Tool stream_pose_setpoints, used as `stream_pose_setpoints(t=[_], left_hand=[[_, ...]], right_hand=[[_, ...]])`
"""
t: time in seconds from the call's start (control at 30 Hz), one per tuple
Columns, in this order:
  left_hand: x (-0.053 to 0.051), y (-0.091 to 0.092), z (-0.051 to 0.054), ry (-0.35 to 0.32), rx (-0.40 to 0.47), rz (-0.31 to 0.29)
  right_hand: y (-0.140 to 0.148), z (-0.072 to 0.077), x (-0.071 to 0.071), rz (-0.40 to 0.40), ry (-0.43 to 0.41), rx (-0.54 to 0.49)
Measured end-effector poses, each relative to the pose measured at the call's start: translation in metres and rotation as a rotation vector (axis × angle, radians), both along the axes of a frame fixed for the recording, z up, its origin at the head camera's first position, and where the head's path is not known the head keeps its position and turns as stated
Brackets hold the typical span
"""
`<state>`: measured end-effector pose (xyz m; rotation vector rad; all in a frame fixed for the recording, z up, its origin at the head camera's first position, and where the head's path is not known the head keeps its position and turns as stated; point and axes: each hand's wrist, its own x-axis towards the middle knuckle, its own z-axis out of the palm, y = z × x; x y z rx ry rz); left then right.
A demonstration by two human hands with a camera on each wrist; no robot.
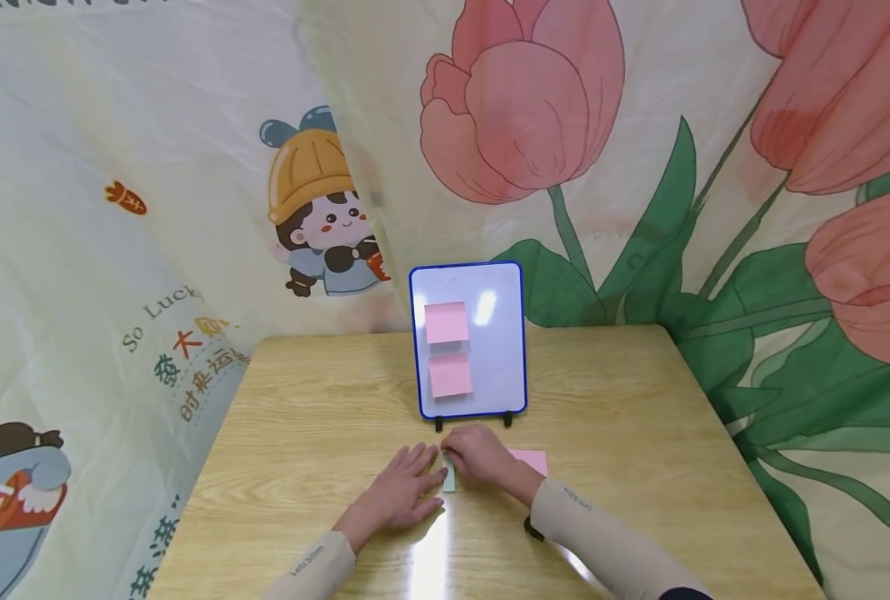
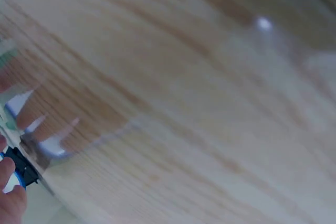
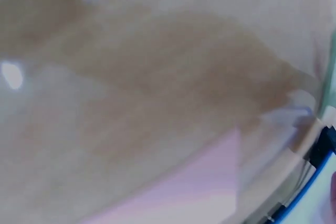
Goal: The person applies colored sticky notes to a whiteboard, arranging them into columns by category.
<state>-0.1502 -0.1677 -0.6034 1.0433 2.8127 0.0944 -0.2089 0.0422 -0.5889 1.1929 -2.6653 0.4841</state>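
A narrow pale green strip (image 1: pixel 448 477) lies on the table between the two hands. My left hand (image 1: pixel 396 493) rests with spread fingers at the strip's left side, fingertips touching it. My right hand (image 1: pixel 482 455) has its fingers curled at the strip's upper end, pinching it. A pink paper (image 1: pixel 529 460) lies partly under the right wrist; its corner (image 3: pixel 210 182) shows in the right wrist view. In the left wrist view the left fingers (image 2: pixel 11 198) are at the lower left edge.
Behind the hands stands a blue-framed whiteboard (image 1: pixel 499 350) on black feet, with two pink notes (image 1: pixel 447 322) one above the other on its left half. The wooden table (image 1: pixel 310 400) meets a printed cloth (image 1: pixel 370 83) at the back.
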Motion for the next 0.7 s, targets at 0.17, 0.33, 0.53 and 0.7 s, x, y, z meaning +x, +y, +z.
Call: stream_pose_setpoints(t=[0.17,0.33,0.53,0.7], left_hand=[[0.001,0.001,-0.004,0.004,-0.004,0.028],[0.002,0.005,-0.006,-0.013,0.032,0.029],[0.001,0.004,-0.005,-0.045,0.052,0.034],[-0.002,0.002,-0.003,-0.012,0.072,0.03]], right_hand=[[-0.002,0.012,-0.016,-0.039,-0.009,0.007],[0.004,0.029,-0.026,-0.097,-0.032,-0.083],[0.023,0.062,-0.032,-0.08,0.002,-0.154],[0.047,0.092,-0.045,-0.016,0.136,-0.2]])
